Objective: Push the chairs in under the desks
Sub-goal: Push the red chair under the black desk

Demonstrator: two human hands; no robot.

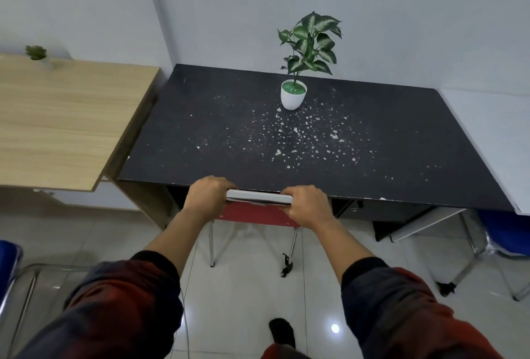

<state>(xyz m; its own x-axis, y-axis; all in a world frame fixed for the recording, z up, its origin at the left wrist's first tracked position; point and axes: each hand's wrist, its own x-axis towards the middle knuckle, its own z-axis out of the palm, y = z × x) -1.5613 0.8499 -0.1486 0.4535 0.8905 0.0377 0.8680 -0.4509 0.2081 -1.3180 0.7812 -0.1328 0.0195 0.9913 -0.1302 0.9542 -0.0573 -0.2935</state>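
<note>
1. The dark surface (pixel 218 129) is a matte black rectangular top, pretty scuffed, with pale flecks scattered all over the middle. A small white pot (pixel 292 99) with a leafy green plant (pixel 311 43) stands toward the back of it, near the wall.
2. To the left sits a light wood-grain surface (pixel 57 123), its corner just beside the black one.
3. The red chair (pixel 255 214) has a red seat, thin chrome legs and a flat whitish top rail (pixel 258 197). Its seat is already mostly tucked beneath the black top, and the rail sits right up against the front edge.
4. Grip: my left hand (pixel 208 196) is curled tight around the left end of the rail and my right hand (pixel 308 206) is clamped on the right end. Knuckles up, fingers wrapped over the far side, where I can't see them. Both arms are stretched straight out, dark red sleeves pushed back from the wrists.
5. Room to move: the rail looks to be touching the front edge. The glossy pale tile floor (pixel 246 295) behind the chair is open, with one dark-socked foot (pixel 282 331) on it.
6. A blue chair (pixel 499 229) with chrome legs sits off to the right, partly under the black top's corner, and another blue one (pixel 8 258) pokes in at the far left.
</note>
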